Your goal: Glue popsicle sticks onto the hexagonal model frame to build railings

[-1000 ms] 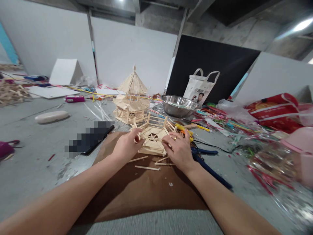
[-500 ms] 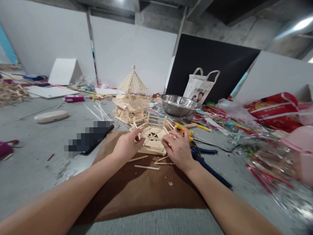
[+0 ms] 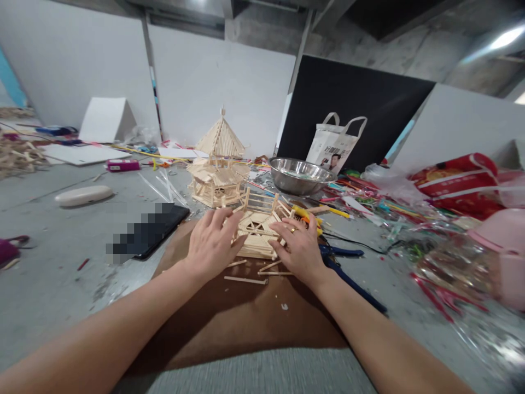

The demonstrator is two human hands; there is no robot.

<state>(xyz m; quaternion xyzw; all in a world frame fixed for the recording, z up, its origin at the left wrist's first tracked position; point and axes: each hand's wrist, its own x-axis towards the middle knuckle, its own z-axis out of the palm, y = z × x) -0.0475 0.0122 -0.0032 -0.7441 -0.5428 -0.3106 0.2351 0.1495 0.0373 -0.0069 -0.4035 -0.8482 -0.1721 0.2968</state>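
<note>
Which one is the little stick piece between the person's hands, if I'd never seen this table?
Find the brown sheet on the grey table. Toward its far end, between the left hand and right hand, sits the stick base. Unlike the taller stick pagoda behind it, it is low and roofless.

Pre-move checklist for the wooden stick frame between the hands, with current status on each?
1. Left hand at the left side of the stick frame: ok.
2. Right hand at its right side: ok.
3. Firm grip by the right fingertips: cannot tell; contact is unclear at this angle.
4. Space just in front of the frame free of loose sticks: not ok; several lie there on the brown sheet.
5. Blue-handled tool well away from the right hand: not ok; it lies right beside the wrist.
</note>
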